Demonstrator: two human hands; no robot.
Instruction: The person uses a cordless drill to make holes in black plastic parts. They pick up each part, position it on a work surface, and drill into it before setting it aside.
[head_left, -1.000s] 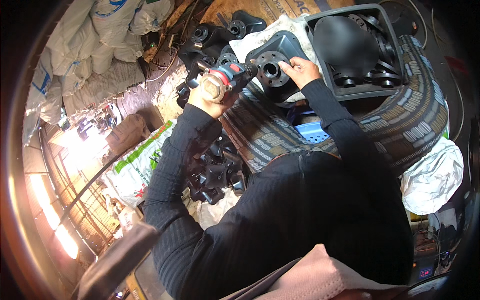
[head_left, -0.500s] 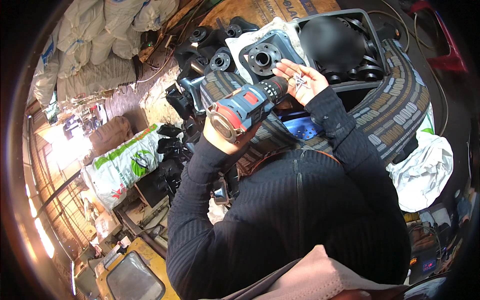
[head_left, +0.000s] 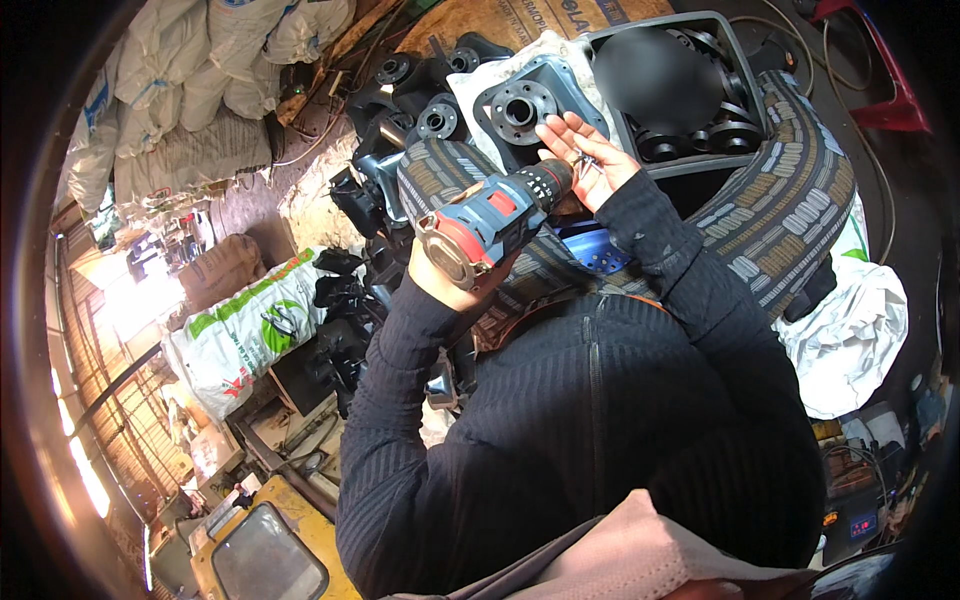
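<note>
My left hand [head_left: 440,279] is closed around the grip of a blue and red cordless drill [head_left: 487,222], whose black chuck points right and away from me. At the chuck's tip, my right hand [head_left: 607,165] is cupped palm up, fingers partly stretched, with several small silvery screws [head_left: 586,162] lying in it. Whether the drill's bit touches a screw is too small to tell. Just beyond the hands, a dark moulded part with a round, holed flange [head_left: 521,112] sits on a white sack [head_left: 555,50]. A blue perforated piece [head_left: 596,250] shows below my right hand.
A patterned padded strip [head_left: 790,215] curves around the work spot. A grey crate [head_left: 745,55] of black flanged parts stands at the far right. More black parts [head_left: 437,119] are piled to the left. White sacks [head_left: 165,70] fill the far left; a crumpled white bag [head_left: 845,335] lies right.
My right hand has shifted slightly left and its fingers have curled a little more. The screws in the palm now lie closer to the drill's tip. The drill has barely moved.
</note>
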